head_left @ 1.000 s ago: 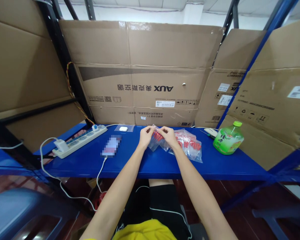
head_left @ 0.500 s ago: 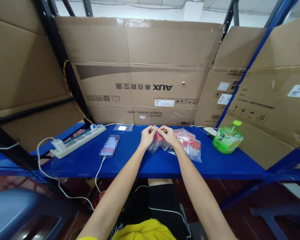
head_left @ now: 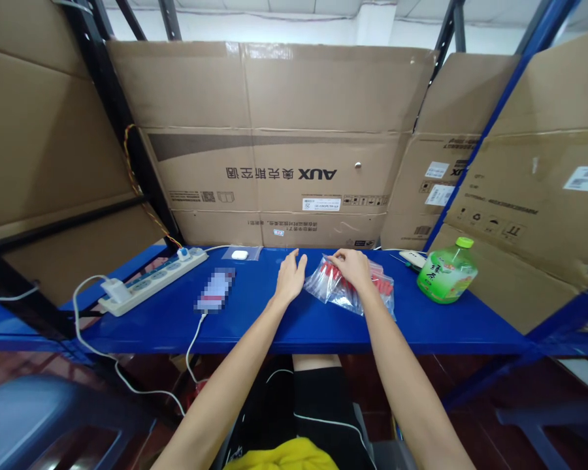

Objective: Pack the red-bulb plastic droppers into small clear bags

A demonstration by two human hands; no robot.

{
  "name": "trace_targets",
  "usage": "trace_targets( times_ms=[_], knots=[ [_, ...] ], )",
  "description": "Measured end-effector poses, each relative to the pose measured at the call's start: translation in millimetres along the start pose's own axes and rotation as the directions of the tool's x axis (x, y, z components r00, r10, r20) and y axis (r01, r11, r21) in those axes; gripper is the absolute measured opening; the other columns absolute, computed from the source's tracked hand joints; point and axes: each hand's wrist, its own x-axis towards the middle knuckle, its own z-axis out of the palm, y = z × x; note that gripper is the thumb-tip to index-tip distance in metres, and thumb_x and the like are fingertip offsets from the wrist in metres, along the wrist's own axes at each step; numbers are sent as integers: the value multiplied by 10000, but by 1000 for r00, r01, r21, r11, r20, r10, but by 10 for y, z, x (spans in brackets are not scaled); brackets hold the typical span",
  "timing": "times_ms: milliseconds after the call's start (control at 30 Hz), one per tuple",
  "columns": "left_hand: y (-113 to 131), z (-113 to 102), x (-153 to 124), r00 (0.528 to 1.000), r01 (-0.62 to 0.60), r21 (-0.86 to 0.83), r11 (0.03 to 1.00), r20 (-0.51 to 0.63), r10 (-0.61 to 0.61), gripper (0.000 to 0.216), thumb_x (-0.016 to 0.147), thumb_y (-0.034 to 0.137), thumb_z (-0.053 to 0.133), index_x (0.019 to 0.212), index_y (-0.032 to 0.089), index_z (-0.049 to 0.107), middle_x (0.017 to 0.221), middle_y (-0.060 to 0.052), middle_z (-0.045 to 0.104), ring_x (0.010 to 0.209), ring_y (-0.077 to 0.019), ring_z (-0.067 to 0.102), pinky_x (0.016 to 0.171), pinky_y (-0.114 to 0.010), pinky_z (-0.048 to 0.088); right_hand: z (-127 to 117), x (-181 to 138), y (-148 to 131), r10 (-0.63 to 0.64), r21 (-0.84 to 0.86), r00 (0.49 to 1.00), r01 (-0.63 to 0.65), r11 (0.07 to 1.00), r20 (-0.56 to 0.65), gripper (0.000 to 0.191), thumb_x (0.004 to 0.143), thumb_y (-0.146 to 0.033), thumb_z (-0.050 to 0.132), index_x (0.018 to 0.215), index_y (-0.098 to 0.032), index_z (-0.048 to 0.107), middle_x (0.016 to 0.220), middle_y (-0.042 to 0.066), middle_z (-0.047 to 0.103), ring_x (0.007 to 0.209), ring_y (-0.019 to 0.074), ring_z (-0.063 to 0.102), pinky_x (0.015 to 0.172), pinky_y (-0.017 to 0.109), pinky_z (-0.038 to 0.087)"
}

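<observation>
Several clear plastic bags with small red pieces inside lie overlapped on the blue tabletop. What exactly the red pieces are is too small to tell. My right hand reaches over the pile, its thumb and fingers closed on the top edge of the leftmost bag; the palm hides part of the pile. Left of the bags, my left hand hovers at the table with thumb and fingers apart and nothing in them, separate from the bags.
A green-capped drink bottle stands at the right, beside a pale flat object. To the left lie a charging phone, a white power strip and a small white case on a clear bag. Cardboard panels wall the blue table.
Both hands were together at a bag of red pieces. My right hand has carried that bag right onto the pile, while my left hand has let go and opened.
</observation>
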Motion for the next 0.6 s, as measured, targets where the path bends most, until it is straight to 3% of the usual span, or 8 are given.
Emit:
trace_targets(
  times_ms=[100, 167, 233, 300, 433, 533, 600],
  knots=[
    [91, -62, -191, 987, -157, 243, 957, 83, 141, 705, 1043, 609, 263, 1638, 232, 301, 1693, -107, 301, 1594, -343, 159, 1264, -617, 121, -25, -114, -23, -23, -166, 999, 15, 986, -49, 387, 979, -487, 571, 1164, -206, 761, 1129, 152, 743, 1114, 322, 604, 931, 404, 448],
    [128, -102, -313, 956, -294, 390, 873, 116, 270, 754, 1020, 661, 286, 1666, 279, 213, 1729, -71, 197, 1608, -358, -21, 1241, -685, -5, -10, -235, -105, -117, -198, 989, 97, 975, -95, 460, 1019, -462, 504, 1396, -235, 639, 1351, 151, 660, 1275, 333, 517, 1052, 474, 401],
    [139, -129, -397, 931, -364, 465, 807, 145, 336, 789, 1001, 689, 315, 1669, 285, 195, 1740, -64, 144, 1601, -369, -89, 1218, -710, -66, 16, -363, -206, -266, -216, 959, 241, 946, -94, 521, 1049, -440, 443, 1547, -293, 475, 1567, 111, 495, 1459, 328, 356, 1183, 549, 264],
    [142, -151, -441, 920, -388, 478, 788, 149, 363, 798, 995, 687, 344, 1666, 275, 211, 1738, -76, 149, 1599, -383, -85, 1206, -722, -82, 45, -470, -293, -353, -218, 932, 329, 919, -80, 556, 1058, -432, 415, 1598, -301, 385, 1657, 75, 378, 1558, 319, 198, 1240, 595, 129],
    [220, -294, -541, 908, -405, 419, 813, 80, 411, 762, 1004, 607, 424, 1650, 230, 282, 1675, -126, 336, 1595, -390, 101, 1243, -682, 3, 56, -584, -401, -415, -119, 905, 404, 907, -93, 570, 1059, -407, 411, 1603, -240, 372, 1644, 93, 399, 1580, 301, 181, 1262, 606, 106],
    [306, -605, -742, 902, -431, 305, 849, 118, 416, 572, 1041, 457, 406, 1570, 245, 452, 1433, -111, 634, 1387, -294, 528, 1226, -504, 316, 15, -639, -486, -418, -3, 892, 424, 906, -172, 486, 1054, -374, 433, 1508, -219, 511, 1506, 105, 562, 1492, 276, 370, 1267, 564, 175],
    [294, -912, -915, 923, -385, 293, 875, 142, 359, 438, 1031, 418, 413, 1370, 295, 662, 1260, -87, 725, 1177, -266, 659, 1098, -424, 466, -1, -700, -565, -408, 71, 888, 430, 900, -210, 413, 1045, -355, 456, 1405, -215, 604, 1386, 101, 645, 1386, 266, 482, 1250, 533, 240]
  ],
)
